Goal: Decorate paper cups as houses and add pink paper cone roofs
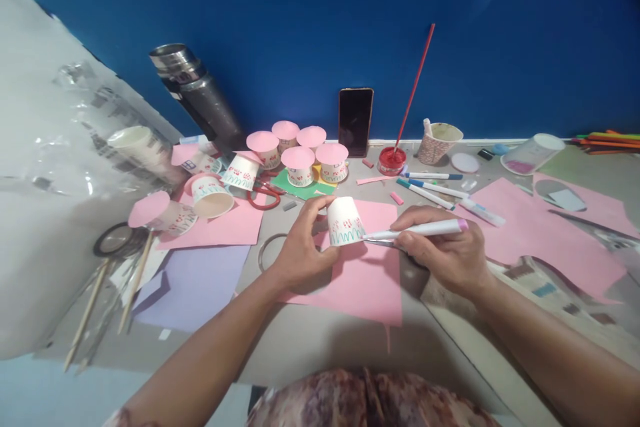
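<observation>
My left hand is closed round the side of a white paper cup, held upside down with red flowers and a green zigzag drawn on it. Between the fingers of my right hand is a white marker pen with a pink end. Its tip meets, or nearly meets, the green zigzag at the cup's lower right. A thin dark shape shows under the pen, too unclear to name. Below both hands lies a sheet of pink paper. Behind the cup stand several decorated cups with pink paper roofs.
A steel flask leans at the back left, near red-handled scissors. A phone rests against the blue wall beside a red pot with a stick. Several markers lie to the right; lilac paper lies left.
</observation>
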Demonstrator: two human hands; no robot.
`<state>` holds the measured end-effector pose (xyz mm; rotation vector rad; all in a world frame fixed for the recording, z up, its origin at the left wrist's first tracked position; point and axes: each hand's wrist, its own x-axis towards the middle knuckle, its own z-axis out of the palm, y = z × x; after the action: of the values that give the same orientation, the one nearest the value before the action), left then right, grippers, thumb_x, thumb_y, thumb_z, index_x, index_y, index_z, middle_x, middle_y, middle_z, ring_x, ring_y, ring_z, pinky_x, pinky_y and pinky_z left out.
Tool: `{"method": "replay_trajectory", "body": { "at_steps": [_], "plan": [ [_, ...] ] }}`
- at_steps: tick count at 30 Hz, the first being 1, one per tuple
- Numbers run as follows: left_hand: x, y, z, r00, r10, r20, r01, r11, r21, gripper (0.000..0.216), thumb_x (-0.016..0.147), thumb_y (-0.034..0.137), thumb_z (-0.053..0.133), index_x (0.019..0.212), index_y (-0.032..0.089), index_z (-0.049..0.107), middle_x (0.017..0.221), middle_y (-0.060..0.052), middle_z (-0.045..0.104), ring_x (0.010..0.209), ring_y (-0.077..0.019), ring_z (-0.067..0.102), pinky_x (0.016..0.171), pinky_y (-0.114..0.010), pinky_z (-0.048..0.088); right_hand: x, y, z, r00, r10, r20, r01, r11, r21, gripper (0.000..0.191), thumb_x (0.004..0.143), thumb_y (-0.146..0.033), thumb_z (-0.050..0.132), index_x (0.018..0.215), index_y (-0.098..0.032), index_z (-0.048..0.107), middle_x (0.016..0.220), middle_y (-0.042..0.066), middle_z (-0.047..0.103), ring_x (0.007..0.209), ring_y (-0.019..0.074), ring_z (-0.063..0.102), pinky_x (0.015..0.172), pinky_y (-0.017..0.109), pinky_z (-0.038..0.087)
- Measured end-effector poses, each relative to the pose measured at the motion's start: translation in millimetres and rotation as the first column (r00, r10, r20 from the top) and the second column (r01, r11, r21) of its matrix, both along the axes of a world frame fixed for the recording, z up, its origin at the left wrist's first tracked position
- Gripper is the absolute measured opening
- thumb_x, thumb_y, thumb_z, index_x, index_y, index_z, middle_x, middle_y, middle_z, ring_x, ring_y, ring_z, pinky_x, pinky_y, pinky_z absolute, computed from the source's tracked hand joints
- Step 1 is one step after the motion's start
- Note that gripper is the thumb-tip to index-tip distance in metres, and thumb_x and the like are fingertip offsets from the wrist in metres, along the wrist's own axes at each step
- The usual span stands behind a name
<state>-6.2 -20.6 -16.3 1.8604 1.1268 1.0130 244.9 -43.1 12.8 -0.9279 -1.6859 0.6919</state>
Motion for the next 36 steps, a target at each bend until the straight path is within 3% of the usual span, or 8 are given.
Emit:
{"method": "replay_trajectory", "body": {
  "at_steps": [12,19,26,32,36],
  "plan": [
    [2.9,-2.7,4.6,0.998,0.005,-0.065,-0.003,1.000,0.031,0.066,0.078,0.029,0.082,0.137,0.027,0.051,0.143,-0.009,0.057,0.132,-0.0282,0.059,0.108,-0.044,0.056,-8.1,0.4,-3.2,0.994,0.071,0.084,-0.078,0.994,0.078,0.007,0.092,-0.014,0.070,0.094,-0.019,0.076,0.080,0.004,0.077,0.062,0.0141,0.068,0.055,0.025,0.051],
    [2.3,-3.6,2.9,0.996,-0.010,-0.091,0.014,0.999,0.038,0.067,0.077,0.020,0.078,0.138,0.027,0.050,0.143,-0.009,0.057,0.132,-0.0286,0.058,0.109,-0.045,0.055,-7.0,2.6,0.1,0.989,0.078,0.127,-0.086,0.995,0.059,0.008,0.094,-0.018,0.068,0.090,-0.019,0.075,0.077,0.005,0.078,0.060,0.0153,0.068,0.055,0.026,0.052],
    [2.6,-3.4,2.7,0.999,-0.021,-0.038,0.021,1.000,0.013,0.067,0.077,0.021,0.077,0.138,0.027,0.050,0.144,-0.009,0.057,0.130,-0.0292,0.060,0.108,-0.046,0.056,-3.8,2.7,3.8,0.990,-0.020,0.141,0.015,0.999,0.036,0.013,0.093,-0.017,0.066,0.084,-0.021,0.075,0.077,0.004,0.079,0.063,0.0171,0.070,0.056,0.028,0.053],
    [2.7,-3.3,3.0,1.000,-0.019,-0.017,0.019,0.999,-0.029,0.067,0.075,0.018,0.076,0.137,0.026,0.052,0.144,-0.009,0.058,0.131,-0.0291,0.060,0.110,-0.045,0.055,-3.6,3.6,3.9,0.987,0.030,0.161,-0.032,0.999,0.008,0.012,0.092,-0.018,0.067,0.083,-0.020,0.075,0.076,0.004,0.078,0.062,0.0159,0.069,0.057,0.027,0.053],
    [3.4,-3.1,3.8,1.000,-0.021,0.002,0.021,0.999,-0.035,0.065,0.075,0.017,0.074,0.137,0.025,0.053,0.143,-0.009,0.058,0.130,-0.0278,0.061,0.111,-0.045,0.054,-2.8,3.6,4.4,0.990,-0.006,0.139,0.007,1.000,-0.001,0.012,0.090,-0.018,0.067,0.081,-0.020,0.074,0.072,0.003,0.075,0.057,0.0144,0.065,0.053,0.026,0.050]
  ]
}}
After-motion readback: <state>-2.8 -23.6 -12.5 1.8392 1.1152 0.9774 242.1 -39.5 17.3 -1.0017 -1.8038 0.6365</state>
